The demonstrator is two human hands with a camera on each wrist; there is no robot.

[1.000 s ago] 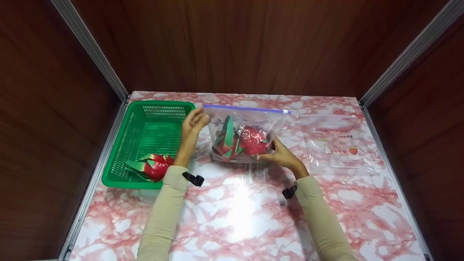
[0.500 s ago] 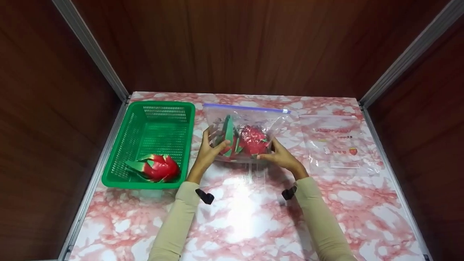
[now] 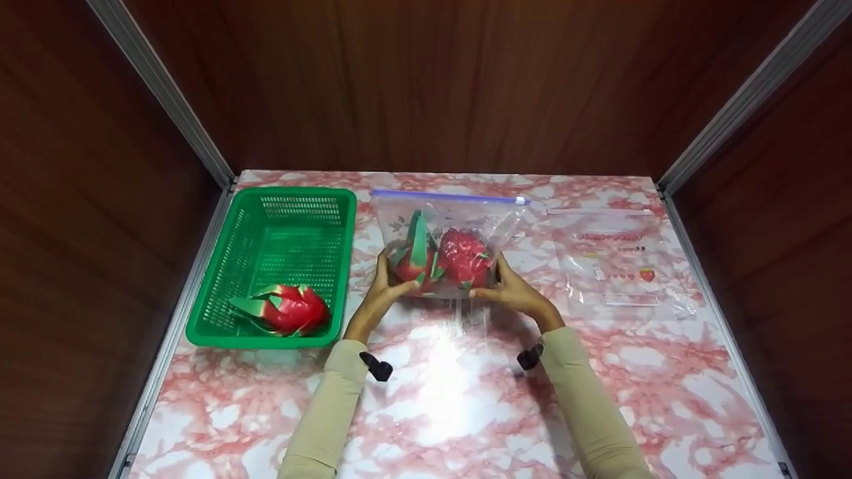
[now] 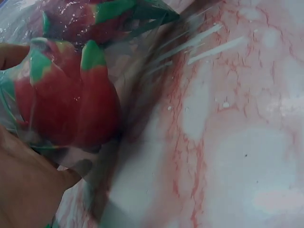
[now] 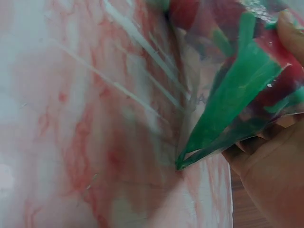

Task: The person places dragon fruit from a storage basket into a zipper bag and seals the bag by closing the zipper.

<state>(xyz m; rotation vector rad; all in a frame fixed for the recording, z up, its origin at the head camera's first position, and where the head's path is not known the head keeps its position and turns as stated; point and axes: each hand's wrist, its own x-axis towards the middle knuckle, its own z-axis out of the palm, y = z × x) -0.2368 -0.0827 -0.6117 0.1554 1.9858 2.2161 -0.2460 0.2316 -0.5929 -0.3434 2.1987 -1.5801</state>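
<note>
A clear zip bag with a purple top strip and a white slider stands upright on the table, holding two dragon fruits. The left dragon fruit points a long green leaf up; the right dragon fruit is redder, with glare over it. My left hand grips the bag's lower left side, thumb in front. Opposite it, my right hand holds the lower right side, its thumb also in front. Through the plastic, the left wrist view shows a red fruit close to the left hand. Fingers behind the bag are partly hidden.
On the left, a green basket holds one dragon fruit. A flat clear bag with red print lies at the right. Dark wooden panels enclose the table at the back and sides.
My left hand has come down from the bag's top left corner to its lower left side and now grips there. The right hand has kept its hold; the bag has barely moved.
</note>
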